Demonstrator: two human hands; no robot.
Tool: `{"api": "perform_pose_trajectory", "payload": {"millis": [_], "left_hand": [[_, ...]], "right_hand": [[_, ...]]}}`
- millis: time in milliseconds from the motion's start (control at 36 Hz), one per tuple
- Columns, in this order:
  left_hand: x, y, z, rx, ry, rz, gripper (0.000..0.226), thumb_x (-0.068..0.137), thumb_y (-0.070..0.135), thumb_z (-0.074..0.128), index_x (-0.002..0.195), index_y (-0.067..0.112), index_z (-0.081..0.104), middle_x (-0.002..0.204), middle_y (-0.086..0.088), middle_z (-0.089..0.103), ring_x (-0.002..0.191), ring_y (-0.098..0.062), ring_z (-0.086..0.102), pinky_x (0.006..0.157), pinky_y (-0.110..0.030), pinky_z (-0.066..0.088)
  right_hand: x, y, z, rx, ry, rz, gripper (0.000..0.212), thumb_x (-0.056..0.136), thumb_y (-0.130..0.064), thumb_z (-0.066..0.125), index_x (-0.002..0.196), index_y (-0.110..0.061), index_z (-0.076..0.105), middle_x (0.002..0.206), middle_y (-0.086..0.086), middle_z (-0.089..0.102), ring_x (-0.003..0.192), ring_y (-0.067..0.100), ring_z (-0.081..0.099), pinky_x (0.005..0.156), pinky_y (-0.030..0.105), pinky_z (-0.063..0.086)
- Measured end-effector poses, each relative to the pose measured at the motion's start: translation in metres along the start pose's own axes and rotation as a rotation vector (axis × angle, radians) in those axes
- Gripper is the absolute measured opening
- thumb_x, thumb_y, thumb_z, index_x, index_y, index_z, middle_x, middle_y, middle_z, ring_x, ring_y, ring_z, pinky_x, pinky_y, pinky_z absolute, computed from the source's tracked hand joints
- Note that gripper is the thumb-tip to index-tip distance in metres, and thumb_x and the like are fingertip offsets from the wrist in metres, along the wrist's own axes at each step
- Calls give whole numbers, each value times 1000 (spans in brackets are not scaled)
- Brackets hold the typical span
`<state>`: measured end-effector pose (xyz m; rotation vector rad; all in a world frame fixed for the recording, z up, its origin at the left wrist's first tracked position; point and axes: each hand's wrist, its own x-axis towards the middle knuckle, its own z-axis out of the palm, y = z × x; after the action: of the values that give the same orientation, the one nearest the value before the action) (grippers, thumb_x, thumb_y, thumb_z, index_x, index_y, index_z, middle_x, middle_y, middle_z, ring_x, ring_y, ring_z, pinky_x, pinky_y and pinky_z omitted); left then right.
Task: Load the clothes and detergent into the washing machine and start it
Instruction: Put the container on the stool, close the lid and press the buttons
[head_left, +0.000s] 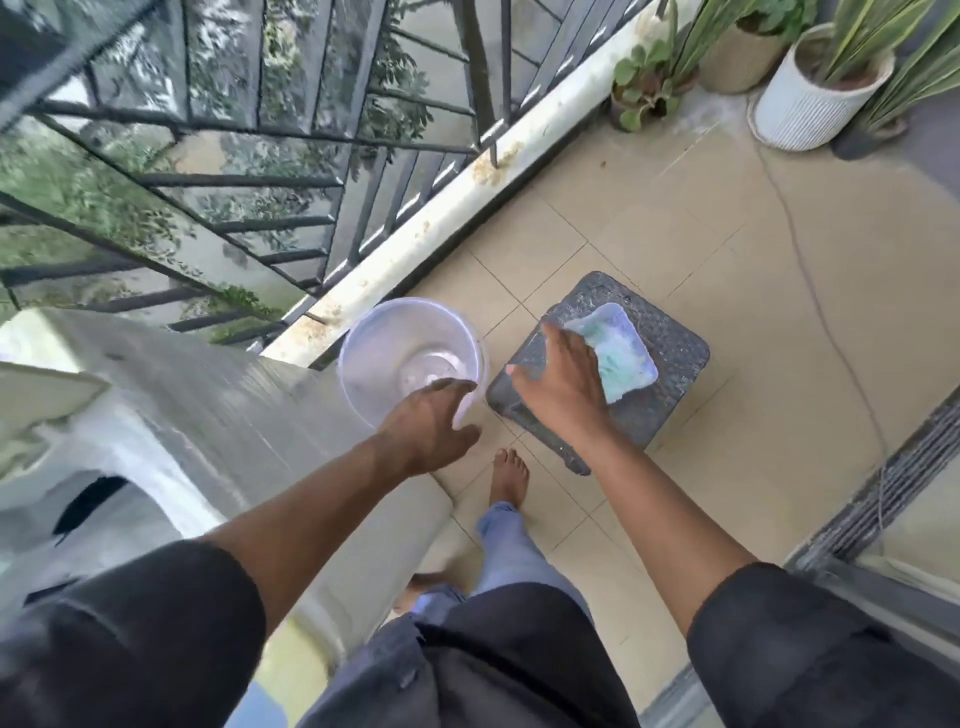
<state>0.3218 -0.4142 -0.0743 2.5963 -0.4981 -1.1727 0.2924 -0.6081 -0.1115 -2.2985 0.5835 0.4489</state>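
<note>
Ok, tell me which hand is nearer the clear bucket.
Left. The left hand reaches over the near rim of the clear bucket. The right hand is off to the bucket's right, over the grey stool by the blue-green packet.

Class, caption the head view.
Both hands reach down: left over a clear bucket, right toward a packet.

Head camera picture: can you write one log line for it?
left hand: open, at clear plastic bucket | right hand: open, on blue-green packet | grey stool

Left hand (431, 421) over clear bucket (410, 358) rim, right hand (558, 387) on detergent packet (618, 351), dark stool (670, 374)
</note>
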Motion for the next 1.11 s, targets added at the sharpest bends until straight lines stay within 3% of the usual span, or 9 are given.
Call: {"api": "perform_pose_trajectory", "payload": {"millis": [194, 361, 500, 639, 722, 806, 917, 1000, 1111], "left_hand": [[-75, -27, -10, -178, 229, 18, 66, 96, 40, 62, 156, 16, 46, 161, -3, 47, 148, -21, 43, 117, -31, 36], [-145, -67, -13, -307, 431, -46, 58, 100, 30, 66, 153, 16, 50, 159, -2, 48, 145, -19, 45, 113, -16, 28], [-206, -105, -2, -474, 622, -188, 57, 100, 37, 66, 153, 31, 47, 155, 13, 50, 135, -11, 52, 103, -16, 36], [-258, -144, 17, -844, 750, -317, 54, 100, 42, 67, 151, 40, 50, 150, 21, 52, 132, -3, 53, 114, -34, 46], [-279, -168, 25, -1029, 865, -375, 52, 92, 49, 68, 142, 41, 58, 130, 20, 69, 117, 2, 65, 105, -32, 54], [-296, -192, 35, -1180, 942, -406, 37, 99, 24, 69, 130, 42, 63, 105, 29, 75, 93, 13, 68, 86, -22, 57], [-313, -222, 43, -1352, 1018, -473, 32, 93, 27, 75, 120, 41, 63, 127, 20, 69, 115, -3, 67, 95, -25, 53], [-327, -247, 45, -1664, 1046, -482, 30, 93, 20, 73, 121, 26, 68, 131, -3, 70, 114, -20, 68, 94, -35, 58], [-346, -281, 56, -1960, 960, -455, 65, 78, 40, 76, 137, 14, 62, 141, -7, 63, 125, -28, 64, 106, -47, 55]], "right_hand": [[-50, -77, 13, 73, -43, -210, 55, 97, -36, 66, 147, -17, 51, 147, 3, 55, 138, 23, 47, 110, 28, 33], [-91, -138, 34, 56, -161, -380, 46, 98, -39, 65, 140, -21, 59, 135, -2, 64, 123, 17, 59, 97, 25, 42], [-127, -185, 63, 52, -260, -459, 41, 98, -39, 65, 135, -21, 64, 131, -5, 67, 121, 14, 61, 102, 29, 47], [-162, -225, 102, 48, -349, -566, 36, 97, -35, 70, 131, -21, 68, 124, -2, 71, 112, 15, 67, 100, 37, 53], [-183, -248, 124, 38, -394, -610, 38, 96, -36, 71, 132, -25, 65, 121, -4, 71, 103, 14, 70, 94, 40, 56], [-202, -270, 144, 25, -445, -645, 38, 96, -34, 70, 133, -26, 65, 118, -7, 72, 98, 11, 70, 90, 32, 56], [-220, -299, 174, 51, -581, -553, 40, 96, -34, 69, 134, -25, 65, 116, -9, 70, 99, 7, 67, 86, 22, 50], [-223, -315, 206, 103, -654, -448, 51, 91, -39, 72, 139, -25, 60, 119, -5, 72, 105, 12, 70, 99, 37, 57], [-228, -336, 241, 175, -674, -353, 70, 90, -45, 71, 151, -21, 46, 116, -4, 71, 104, 23, 72, 99, 50, 58]]}}
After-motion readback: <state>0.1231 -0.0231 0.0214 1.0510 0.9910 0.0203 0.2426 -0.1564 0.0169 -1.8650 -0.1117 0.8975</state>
